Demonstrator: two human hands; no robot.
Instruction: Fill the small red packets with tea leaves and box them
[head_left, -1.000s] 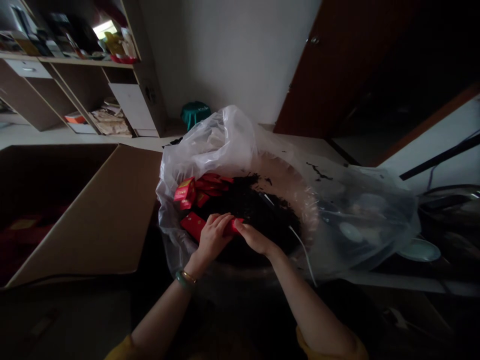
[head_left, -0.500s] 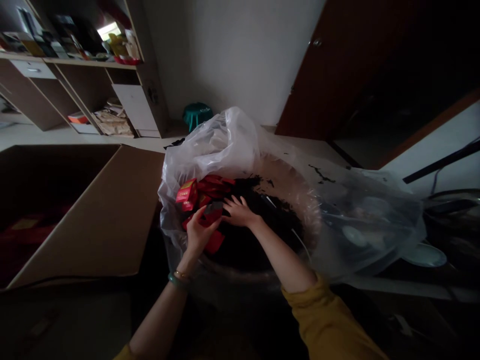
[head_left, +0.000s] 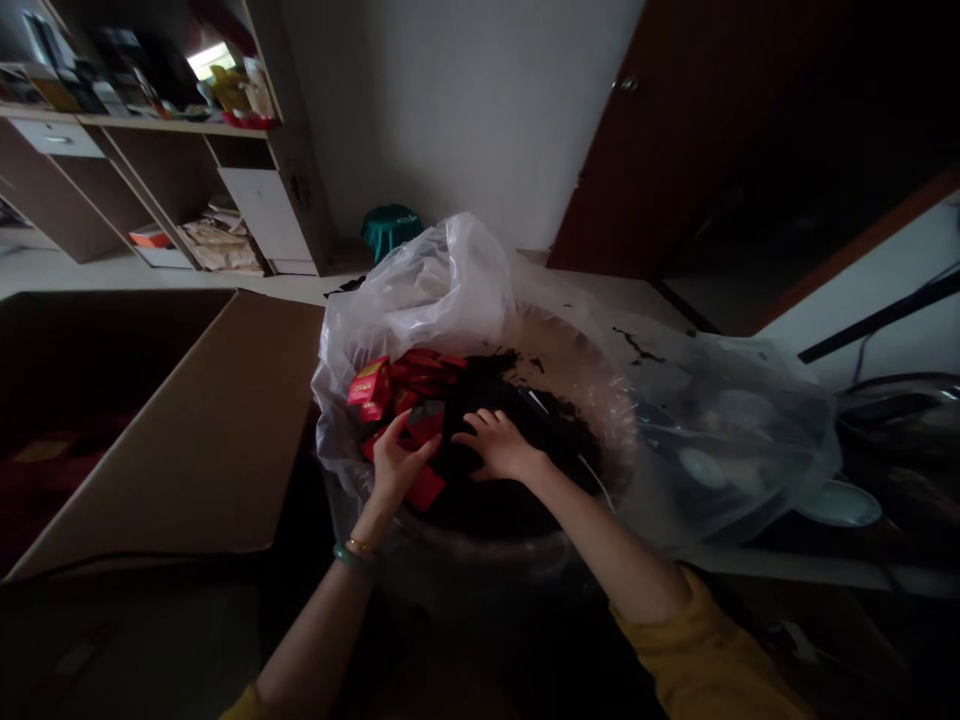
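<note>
A wide tub lined with clear plastic [head_left: 480,270] holds a heap of dark, loose leaf-like bits [head_left: 517,510], perhaps tea. My left hand [head_left: 397,460] grips a small red packet [head_left: 426,425] whose upper end looks dark grey; whether that end is open I cannot tell. Several other red packets [head_left: 420,370] lie piled at the tub's left side, and one red packet [head_left: 426,488] lies just below the held one. My right hand [head_left: 499,445] is over the dark heap with fingers spread, apart from the packet and holding nothing visible.
To the left stands an open cardboard box [head_left: 202,430] with red items inside. Plastic sheeting [head_left: 720,440] spreads right of the tub, near a pale dish [head_left: 840,503]. Behind are a green-covered stool or bin [head_left: 391,230], a desk with shelves [head_left: 180,128] and a brown door [head_left: 637,150].
My right hand has moved away from the packet, to the right and slightly down, over the dark heap. My left hand keeps its hold on the red packet. The view has shifted slightly.
</note>
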